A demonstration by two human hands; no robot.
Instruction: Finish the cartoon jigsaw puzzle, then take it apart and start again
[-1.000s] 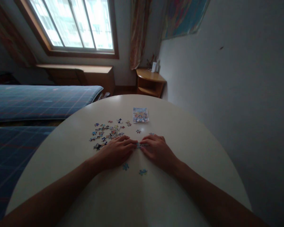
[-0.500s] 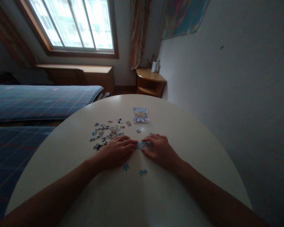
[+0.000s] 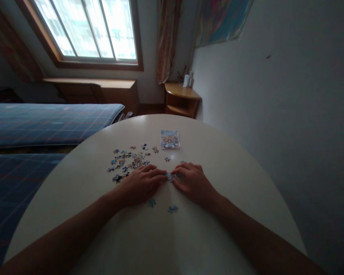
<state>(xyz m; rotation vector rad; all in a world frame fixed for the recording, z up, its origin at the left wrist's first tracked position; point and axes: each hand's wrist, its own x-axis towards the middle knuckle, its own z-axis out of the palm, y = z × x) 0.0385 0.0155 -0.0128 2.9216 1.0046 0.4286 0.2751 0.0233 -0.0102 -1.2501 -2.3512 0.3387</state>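
A few light-blue jigsaw puzzle pieces lie between my hands on the white table, seemingly joined in a short strip. My left hand, palm down, presses its fingertips on the strip's left end. From the right, the thumb and fingers of my right hand close around the other end. My fingers cover part of the strip. Nearer to me lie two loose blue puzzle pieces, one on the left and one on the right. Another piece sits just beyond my hands, and one is partly behind my right hand.
Scattered puzzle pieces spread beyond my left hand. A printed picture sheet lies farther back on the round table. A plaid mattress is on the left, a white wall on the right, and a wooden corner stand behind.
My left fingertips have shifted slightly right over the strip of puzzle pieces, covering more of its left end. My right hand has hardly moved.
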